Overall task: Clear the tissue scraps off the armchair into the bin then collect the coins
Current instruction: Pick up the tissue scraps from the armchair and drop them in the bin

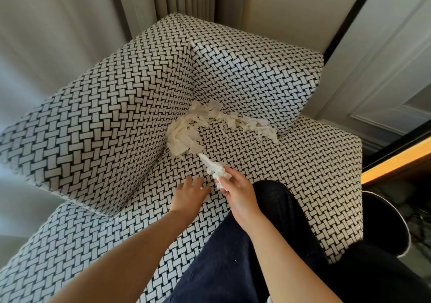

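Barely started tbh. Right hand (238, 193) pinches a crumpled white tissue wad (215, 170), left hand (190, 192) hovers with relaxed fingers over the black-and-white woven armchair (116, 116). Big shredded-tissue heap (186, 135) sits in the seat corner, with the round black bin (382, 223) alongside. Can't see any coins.

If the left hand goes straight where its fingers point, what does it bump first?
Probably the tissue strip held by the right hand, just ahead of the left hand; depth is unclear, so it could pass beneath toward the tissue pile.
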Demonstrator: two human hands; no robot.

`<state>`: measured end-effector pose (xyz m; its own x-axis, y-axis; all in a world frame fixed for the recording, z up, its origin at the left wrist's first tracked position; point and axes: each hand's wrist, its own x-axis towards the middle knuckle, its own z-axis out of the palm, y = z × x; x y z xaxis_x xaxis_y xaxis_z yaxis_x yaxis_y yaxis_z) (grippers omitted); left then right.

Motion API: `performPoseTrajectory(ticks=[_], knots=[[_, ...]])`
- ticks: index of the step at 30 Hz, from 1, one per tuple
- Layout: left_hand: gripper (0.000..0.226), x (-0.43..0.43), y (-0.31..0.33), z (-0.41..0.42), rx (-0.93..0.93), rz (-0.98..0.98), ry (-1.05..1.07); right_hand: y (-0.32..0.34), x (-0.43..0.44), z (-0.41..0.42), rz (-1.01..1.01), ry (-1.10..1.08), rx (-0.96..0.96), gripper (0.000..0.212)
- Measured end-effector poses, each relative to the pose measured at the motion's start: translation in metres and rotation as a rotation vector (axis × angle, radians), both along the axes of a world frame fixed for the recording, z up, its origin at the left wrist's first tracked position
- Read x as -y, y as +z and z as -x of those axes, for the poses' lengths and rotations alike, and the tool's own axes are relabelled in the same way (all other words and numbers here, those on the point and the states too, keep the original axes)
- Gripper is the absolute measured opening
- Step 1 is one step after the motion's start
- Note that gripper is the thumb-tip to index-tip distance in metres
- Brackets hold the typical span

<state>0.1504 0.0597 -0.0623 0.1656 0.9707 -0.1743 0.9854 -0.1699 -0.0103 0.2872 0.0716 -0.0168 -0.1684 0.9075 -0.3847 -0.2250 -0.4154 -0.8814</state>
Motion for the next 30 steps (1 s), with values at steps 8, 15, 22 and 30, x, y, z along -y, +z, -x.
performPoseTrajectory(ticks=[8, 15, 22, 30], knots=[[0.013, -0.002, 0.013, 0.012, 0.911, 0.008, 0.560, 0.014, 0.015, -0.009, -0.072, 0.044, 0.062, 0.031], [0.019, -0.013, 0.057, -0.011, 1.643, 0.313, 0.882, 0.054, 0.017, -0.056, -0.191, 0.066, 0.201, 0.028], [0.020, -0.040, 0.104, -0.080, 1.736, 0.496, 0.705, 0.090, 0.013, -0.139, -0.266, 0.006, 0.469, 0.022], [0.021, -0.077, 0.119, -0.217, 1.628, 0.738, 0.604, 0.086, 0.008, -0.251, -0.113, -0.397, 0.341, 0.020]])
